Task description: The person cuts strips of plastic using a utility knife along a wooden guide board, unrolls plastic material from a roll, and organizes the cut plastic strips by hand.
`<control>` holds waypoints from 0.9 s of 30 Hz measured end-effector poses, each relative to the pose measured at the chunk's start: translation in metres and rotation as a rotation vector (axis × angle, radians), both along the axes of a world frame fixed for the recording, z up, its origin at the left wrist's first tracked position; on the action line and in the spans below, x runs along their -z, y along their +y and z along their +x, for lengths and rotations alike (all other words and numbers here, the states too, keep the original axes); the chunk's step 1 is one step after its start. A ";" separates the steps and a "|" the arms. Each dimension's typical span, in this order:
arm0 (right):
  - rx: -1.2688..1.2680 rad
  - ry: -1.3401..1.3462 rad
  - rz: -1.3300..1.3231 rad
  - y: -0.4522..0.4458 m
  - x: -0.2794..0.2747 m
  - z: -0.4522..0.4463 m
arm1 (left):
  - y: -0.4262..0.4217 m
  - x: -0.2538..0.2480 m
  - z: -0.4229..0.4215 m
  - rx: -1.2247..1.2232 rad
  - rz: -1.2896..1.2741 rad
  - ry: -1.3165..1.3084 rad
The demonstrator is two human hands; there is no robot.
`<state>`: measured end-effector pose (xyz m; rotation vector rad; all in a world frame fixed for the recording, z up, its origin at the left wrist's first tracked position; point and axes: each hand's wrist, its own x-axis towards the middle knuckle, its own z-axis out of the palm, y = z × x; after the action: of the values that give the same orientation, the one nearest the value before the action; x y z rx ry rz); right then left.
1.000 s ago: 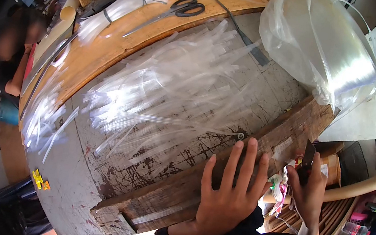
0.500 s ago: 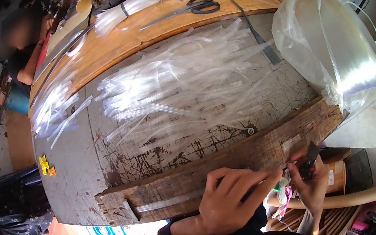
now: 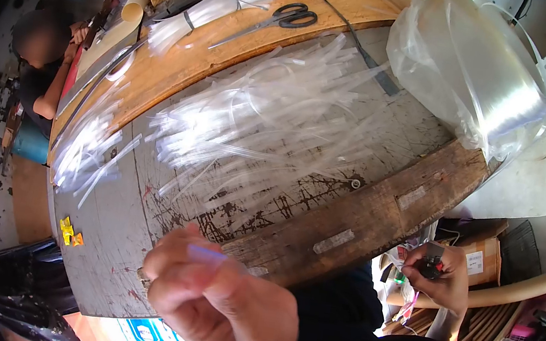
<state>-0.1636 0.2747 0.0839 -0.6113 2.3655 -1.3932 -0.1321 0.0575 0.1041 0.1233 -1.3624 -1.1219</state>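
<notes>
My left hand (image 3: pixel 222 295) is raised over the near left part of the wooden board (image 3: pixel 377 219), blurred, its fingers curled round a small clear strip piece. Off the board's right end, my right hand (image 3: pixel 441 279) is closed on a dark cutter (image 3: pixel 432 264) with a short blade. Beyond the board, a loose heap of clear plastic strips (image 3: pixel 245 118) lies on the scratched grey tabletop (image 3: pixel 119 240). A large roll of clear strip in a plastic bag (image 3: pixel 469 72) stands at the back right.
Black-handled scissors (image 3: pixel 293 16) and a tied strip bundle (image 3: pixel 211 14) lie on the curved wooden ledge (image 3: pixel 234 48). More strips (image 3: pixel 86 146) are at the left, near yellow wrappers (image 3: pixel 66 231). Another person (image 3: pixel 42 64) sits at the far left. A cardboard box (image 3: pixel 475 256) is below right.
My left hand has moved left from the board's middle and closed round a small clear piece. My right hand, still holding the cutter, has dropped slightly away from the board.
</notes>
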 end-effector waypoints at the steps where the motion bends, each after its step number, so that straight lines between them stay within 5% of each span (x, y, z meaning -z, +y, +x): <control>1: -0.001 0.003 0.000 0.003 0.002 0.000 | 0.001 -0.005 -0.006 -0.001 0.000 0.003; 8: -0.047 0.124 -0.059 0.008 0.012 0.003 | -0.001 -0.020 -0.029 0.072 -0.310 -0.109; 13: -0.096 0.068 -0.107 -0.001 0.004 0.005 | 0.022 -0.010 -0.034 -0.164 -0.928 -1.014; 15: -0.017 -0.341 -0.020 0.006 -0.001 0.009 | 0.019 0.000 -0.021 -0.014 -0.975 -1.181; 20: -0.143 -0.076 0.006 0.001 -0.001 -0.002 | -0.009 0.011 0.038 0.308 -0.875 -1.132; 25: -0.303 -0.124 0.067 -0.050 -0.033 -0.020 | -0.058 0.031 0.095 -0.168 -0.901 -1.075; 27: -0.589 -0.063 0.116 -0.083 -0.043 -0.023 | -0.071 0.038 0.110 -0.292 -0.865 -1.073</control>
<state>-0.1863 0.1915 0.1271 -1.0980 1.9630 -0.9864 -0.0223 -0.0136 0.0661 0.2977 -2.5635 -0.0680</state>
